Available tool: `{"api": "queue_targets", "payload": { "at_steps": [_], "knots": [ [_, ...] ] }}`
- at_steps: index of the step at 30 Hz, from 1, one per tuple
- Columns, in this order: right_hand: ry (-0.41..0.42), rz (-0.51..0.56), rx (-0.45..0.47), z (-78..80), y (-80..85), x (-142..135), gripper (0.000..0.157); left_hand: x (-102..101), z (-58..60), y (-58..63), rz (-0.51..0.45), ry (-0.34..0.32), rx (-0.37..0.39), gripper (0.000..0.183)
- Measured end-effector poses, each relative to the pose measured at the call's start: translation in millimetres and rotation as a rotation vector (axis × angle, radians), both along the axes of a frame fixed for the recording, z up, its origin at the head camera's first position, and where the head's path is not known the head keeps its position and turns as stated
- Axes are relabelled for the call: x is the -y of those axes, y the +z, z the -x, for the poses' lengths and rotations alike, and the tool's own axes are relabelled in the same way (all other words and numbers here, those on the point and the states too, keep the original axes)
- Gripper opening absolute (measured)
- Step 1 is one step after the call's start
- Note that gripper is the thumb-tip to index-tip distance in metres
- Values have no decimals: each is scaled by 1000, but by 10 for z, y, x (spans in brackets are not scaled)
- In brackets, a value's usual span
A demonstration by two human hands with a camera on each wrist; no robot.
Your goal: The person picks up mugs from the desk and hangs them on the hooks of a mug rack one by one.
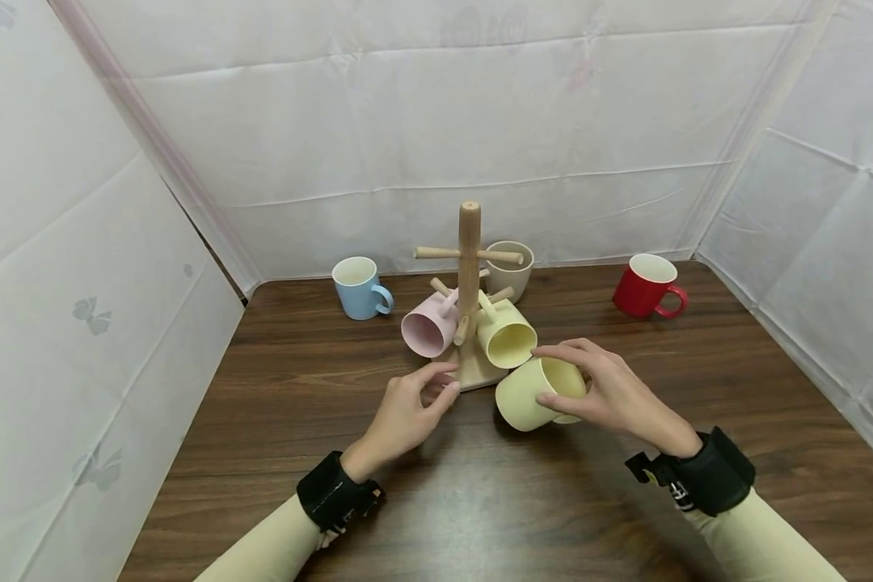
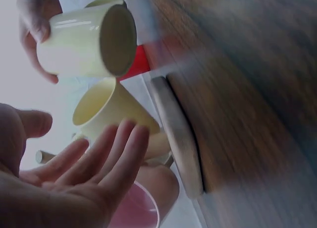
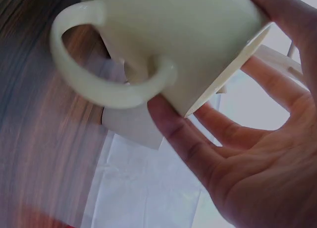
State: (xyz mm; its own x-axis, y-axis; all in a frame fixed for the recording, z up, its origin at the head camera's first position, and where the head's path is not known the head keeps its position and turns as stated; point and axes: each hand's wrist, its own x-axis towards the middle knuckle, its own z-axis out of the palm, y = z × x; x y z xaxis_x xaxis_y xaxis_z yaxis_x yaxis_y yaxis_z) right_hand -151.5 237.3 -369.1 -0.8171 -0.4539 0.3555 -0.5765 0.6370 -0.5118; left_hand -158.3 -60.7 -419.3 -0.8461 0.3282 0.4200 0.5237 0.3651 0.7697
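Pinched at its rim by my right hand, a pale yellow-green mug is tilted with its mouth toward that hand. Its handle shows in the right wrist view. My left hand holds nothing, its fingers loosely bent near the base of a wooden mug tree. A pink mug and a yellow mug hang by their handles on the tree's lower pegs, mouths tilted down toward the front. In the left wrist view, the left fingers pass in front of the hanging mugs.
A light blue mug stands upright left of the tree and a red mug far right. Behind the tree is a beige mug. Upper pegs stick out sideways. White cloth walls border the dark wooden table.
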Motion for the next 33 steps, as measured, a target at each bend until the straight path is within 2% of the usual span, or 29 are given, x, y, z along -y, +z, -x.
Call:
{"api": "queue_targets", "payload": {
  "at_steps": [5,8,15,17,21,22,24,26,29,33],
  "knots": [
    [26,55,6,-14,9,59,57,-37,-36,-28,59,-137,225,40],
    [58,89,-4,-53,67,129,57,-38,-54,-41,45,-213,356,43],
    [127,206,-17,-193,294,322,53,-42,-78,-43,-158,-332,574,42],
    [135,224,-28,-199,283,352,53,-44,-79,-43,-202,-344,605,42],
    [148,256,-52,-111,77,352,57,-33,-88,-39,-223,-322,610,43],
    [148,266,-50,-88,19,351,58,-28,-102,-5,-236,-323,619,44],
    [151,283,-45,-48,-86,355,58,-12,-105,0,-264,-329,637,45],
    [152,297,-32,-47,-121,379,57,4,-104,10,-304,-352,665,46],
    [157,307,-43,-71,-119,421,57,26,-82,-25,-358,-403,684,47],
    [191,334,-66,-175,38,514,56,51,-75,-37,-419,-455,719,47]
  ]
}}
